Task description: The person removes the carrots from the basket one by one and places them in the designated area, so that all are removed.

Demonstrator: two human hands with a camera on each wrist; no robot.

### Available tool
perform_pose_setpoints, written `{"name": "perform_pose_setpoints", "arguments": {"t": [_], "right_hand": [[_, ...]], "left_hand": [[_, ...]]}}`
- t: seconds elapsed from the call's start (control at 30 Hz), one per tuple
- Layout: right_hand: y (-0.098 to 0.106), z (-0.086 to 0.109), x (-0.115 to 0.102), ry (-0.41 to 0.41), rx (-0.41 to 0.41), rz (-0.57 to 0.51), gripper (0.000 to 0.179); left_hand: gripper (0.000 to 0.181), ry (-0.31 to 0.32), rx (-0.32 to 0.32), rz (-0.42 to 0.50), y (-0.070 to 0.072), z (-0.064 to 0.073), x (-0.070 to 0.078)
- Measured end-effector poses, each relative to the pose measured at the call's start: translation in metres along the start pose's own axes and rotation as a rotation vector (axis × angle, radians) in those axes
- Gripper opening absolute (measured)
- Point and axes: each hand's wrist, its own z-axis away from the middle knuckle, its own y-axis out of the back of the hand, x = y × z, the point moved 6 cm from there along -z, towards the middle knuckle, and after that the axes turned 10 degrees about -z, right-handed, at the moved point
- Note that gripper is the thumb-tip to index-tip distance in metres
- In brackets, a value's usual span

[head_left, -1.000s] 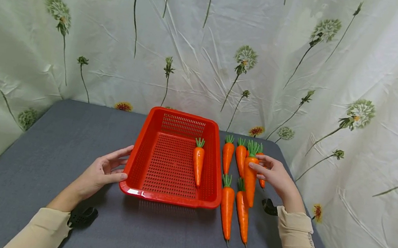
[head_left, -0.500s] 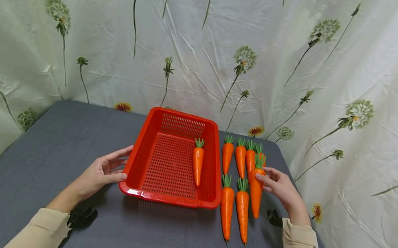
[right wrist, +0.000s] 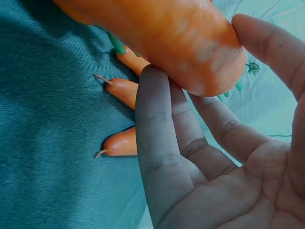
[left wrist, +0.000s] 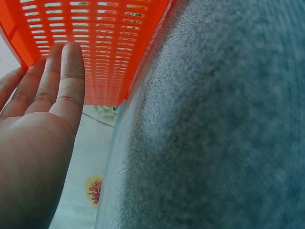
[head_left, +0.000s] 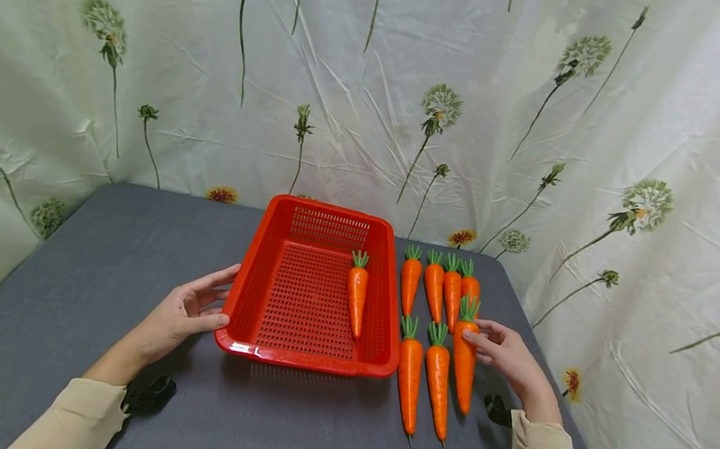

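Observation:
My right hand (head_left: pixel 507 354) pinches an orange carrot (head_left: pixel 463 366) with green top between thumb and fingers, at the right of the front row. In the right wrist view, the thumb is on one side of this carrot (right wrist: pixel 190 43) and the fingertips on the other. My left hand (head_left: pixel 180 311) touches the left side of a red plastic basket (head_left: pixel 311 361); in the left wrist view its straight fingers (left wrist: pixel 72 71) lie against the slotted wall. One carrot (head_left: pixel 357 298) lies inside the basket, towards its right wall.
Two carrots lie in front beside the held one, a left one (head_left: pixel 407 385) and a middle one (head_left: pixel 437 385). Behind them is a row of several carrots (head_left: pixel 433 292). A grey cloth (head_left: pixel 283 430) covers the table, and a flowered curtain (head_left: pixel 360 106) hangs behind and at the sides.
My right hand has brought the held carrot nearer and slightly right, from over the back row to the front row's right end. The left hand and basket have stayed put.

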Motion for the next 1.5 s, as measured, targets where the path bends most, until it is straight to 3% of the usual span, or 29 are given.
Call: {"name": "perform_pose_setpoints", "arguments": {"t": [0.27,0.73,1.13,1.5], "right_hand": [[-0.005,-0.001,0.018,-0.027,0.002,-0.008,0.065],[-0.010,0.001,0.031,-0.056,-0.001,0.007,0.068],[-0.011,0.004,0.035,-0.074,-0.042,-0.008,0.067],[-0.012,0.004,0.040,-0.104,-0.030,0.003,0.067]], "left_hand": [[0.074,0.011,0.006,-0.013,0.000,0.000,-0.002],[0.074,-0.007,0.000,0.013,0.000,0.001,-0.002],[0.074,-0.013,0.003,0.001,0.000,0.000,-0.001],[0.073,-0.007,0.003,-0.008,0.000,0.000,-0.001]]}}
